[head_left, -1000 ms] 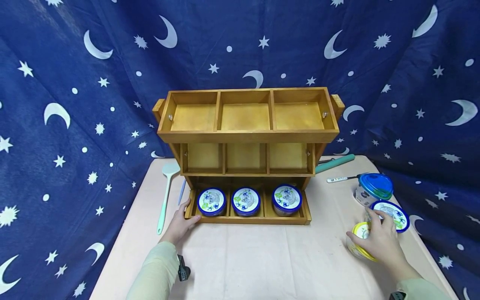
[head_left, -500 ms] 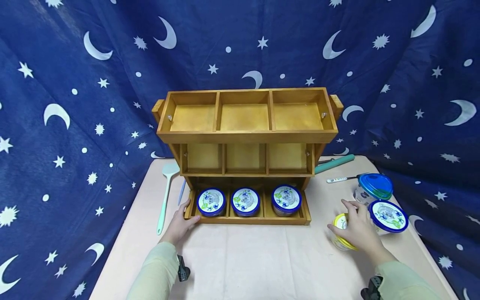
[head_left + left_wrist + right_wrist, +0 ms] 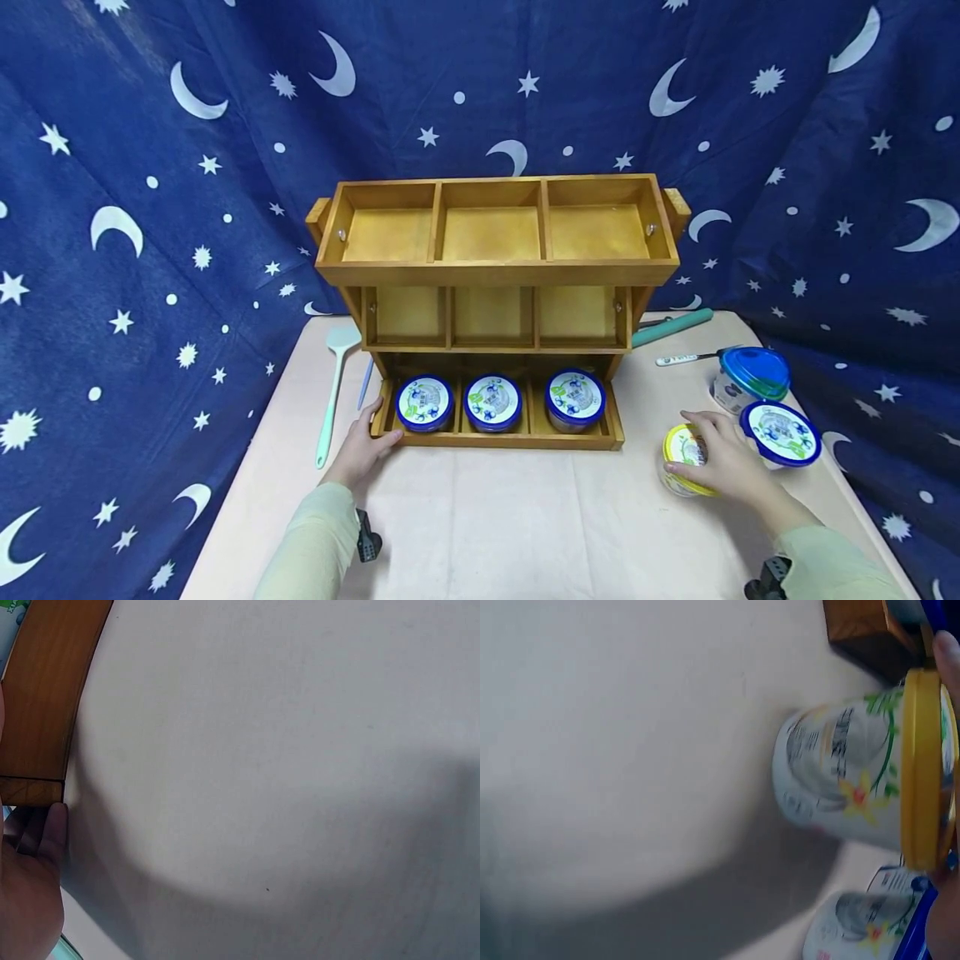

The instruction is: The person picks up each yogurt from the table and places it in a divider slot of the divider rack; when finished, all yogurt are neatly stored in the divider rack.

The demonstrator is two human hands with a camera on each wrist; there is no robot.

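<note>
My right hand (image 3: 723, 467) grips the yellow-lidded cup (image 3: 681, 454) from above on the table's right side; the cup (image 3: 862, 780) fills the right wrist view with a fingertip on its lid. My left hand (image 3: 365, 446) holds the front left corner of the wooden three-tier rack (image 3: 495, 271), thumb against the corner (image 3: 34, 791). Three blue-lidded cups (image 3: 491, 402) sit in the rack's lowest tier. The upper two tiers hold nothing.
Two more blue-lidded cups (image 3: 780, 433) (image 3: 750, 375) stand right of my right hand. A mint spatula (image 3: 333, 375) and a pen lie left of the rack; a teal utensil (image 3: 671, 327) and a white-handled tool (image 3: 686, 359) lie behind on the right. Starry blue cloth hangs behind.
My right hand has carried the yellow-lidded cup leftward, away from the blue-lidded cups. The left hand has stayed on the rack's corner.
</note>
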